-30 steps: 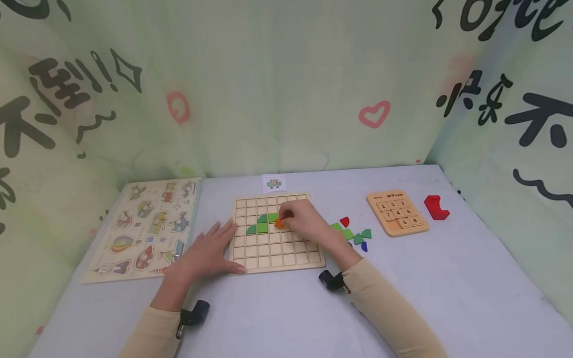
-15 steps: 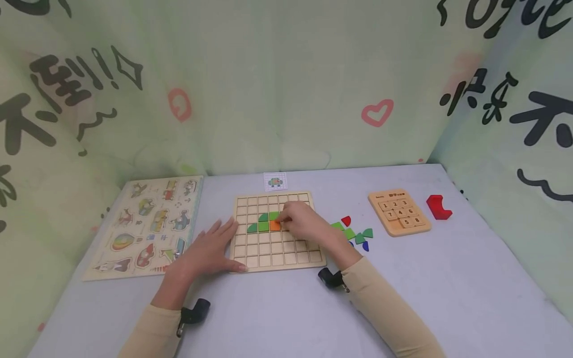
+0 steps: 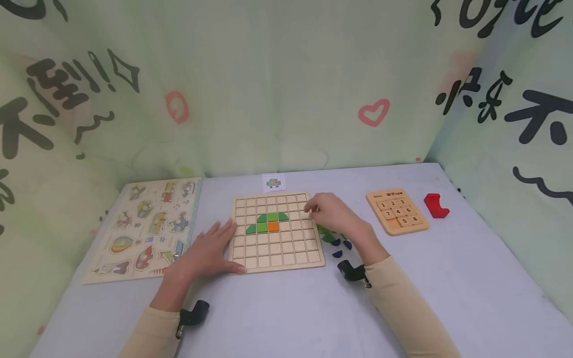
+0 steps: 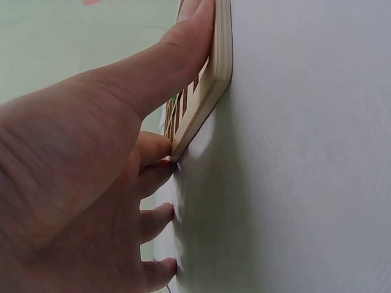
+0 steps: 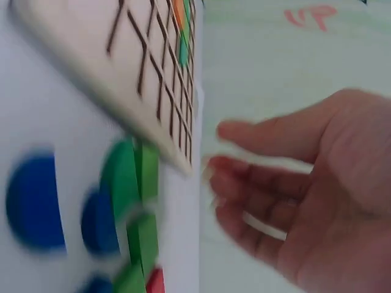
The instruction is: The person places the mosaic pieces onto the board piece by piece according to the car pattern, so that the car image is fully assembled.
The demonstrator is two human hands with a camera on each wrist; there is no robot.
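Fingers (image 3: 312, 210) of right hand (image 3: 333, 214) loosely spread, holding nothing, over grid board (image 3: 276, 232) at 3 o'clock edge. Left hand (image 3: 207, 251) flat, bracing board's 9 o'clock side. Orange tile (image 3: 273, 226) seated beneath green tiles (image 3: 264, 222). Loose pieces (image 3: 334, 239) just beside board at 4 o'clock. Best done by keeping board steadied, lowering each piece squarely into its cell.

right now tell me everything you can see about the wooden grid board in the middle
The wooden grid board is a pale, square slab lying flat on the grey table, cut into small square cells. Near its middle sit green pieces forming a dome, with an orange square in the row under its top. The left hand rests flat against its left edge, thumb along the near edge.
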